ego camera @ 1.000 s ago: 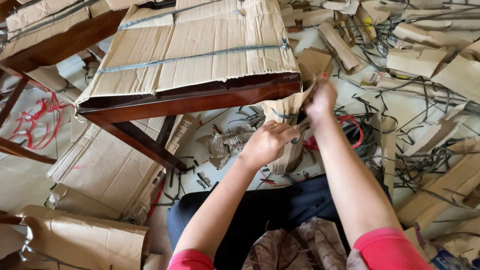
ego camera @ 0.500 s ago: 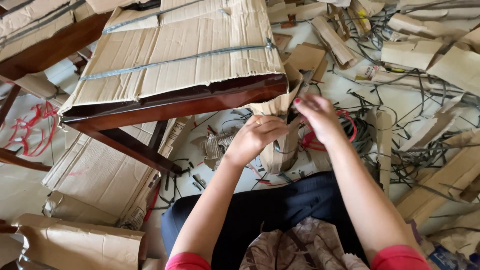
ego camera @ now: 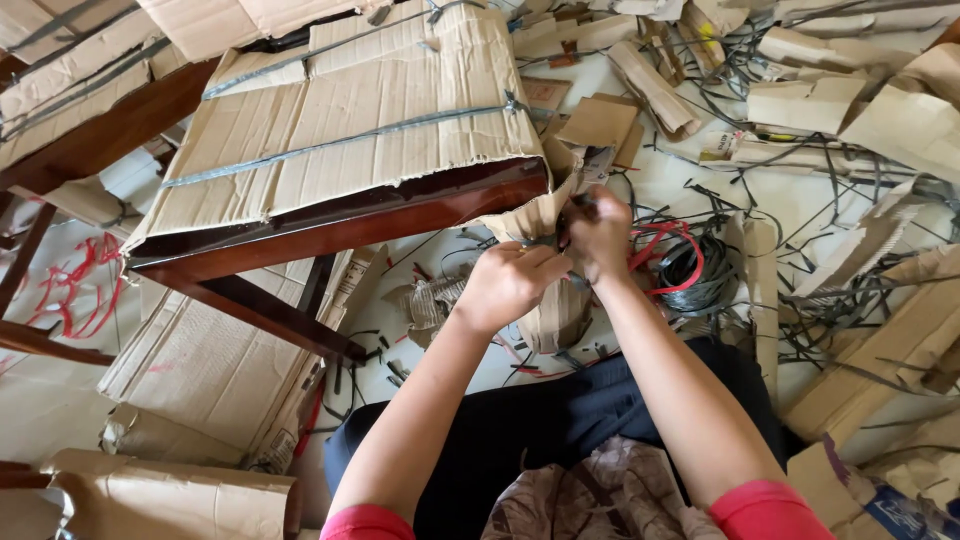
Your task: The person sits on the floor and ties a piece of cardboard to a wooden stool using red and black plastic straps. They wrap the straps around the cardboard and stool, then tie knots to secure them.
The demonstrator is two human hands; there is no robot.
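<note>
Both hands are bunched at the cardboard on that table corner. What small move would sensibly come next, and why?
Probably a short pull on the strap end: both the left hand and right hand pinch at a dark strap over the cardboard wrap on the table corner. The wrap is still in place.

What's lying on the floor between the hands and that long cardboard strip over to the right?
In the head view, a coil of black and red strapping lies on the pale floor between the right hand and the upright cardboard strip, with loose black strap offcuts scattered around it.
</note>
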